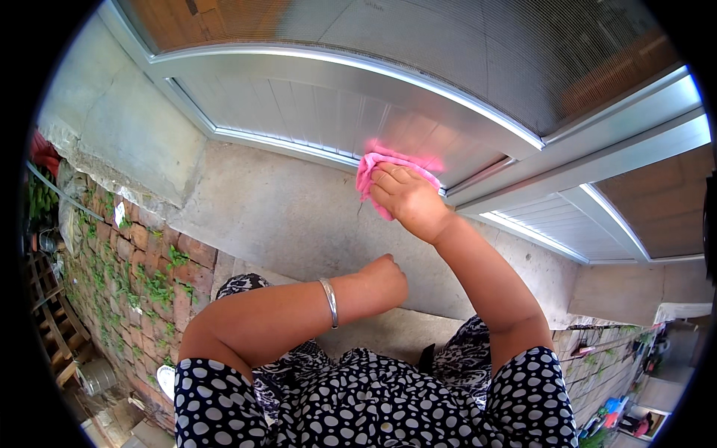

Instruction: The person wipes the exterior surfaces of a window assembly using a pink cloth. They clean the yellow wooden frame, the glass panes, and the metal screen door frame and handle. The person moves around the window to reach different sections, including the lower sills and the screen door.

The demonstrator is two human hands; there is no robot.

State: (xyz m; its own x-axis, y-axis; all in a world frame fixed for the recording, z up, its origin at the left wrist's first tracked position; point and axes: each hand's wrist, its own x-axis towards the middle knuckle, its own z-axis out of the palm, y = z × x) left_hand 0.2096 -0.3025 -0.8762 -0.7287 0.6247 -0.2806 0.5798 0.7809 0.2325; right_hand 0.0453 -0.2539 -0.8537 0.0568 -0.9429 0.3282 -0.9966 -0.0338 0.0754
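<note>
My right hand (411,196) presses a pink cloth (371,173) against the bottom of a silver metal door panel (299,108), near its lower rail. The fingers are bent over the cloth, and pink shows as a reflection on the panel above it. My left hand (383,282) is curled into a fist in front of my body, over the concrete step, apart from the door. A silver bangle (329,302) circles the left wrist. Whatever the left fingers might enclose is hidden.
Mesh screen (448,45) fills the door's upper part. A second door leaf (567,216) stands at the right. Below lies a concrete step (254,205), with weedy brick paving (142,276) at the left. Wooden crates (56,313) and a metal can (97,375) sit at the far left.
</note>
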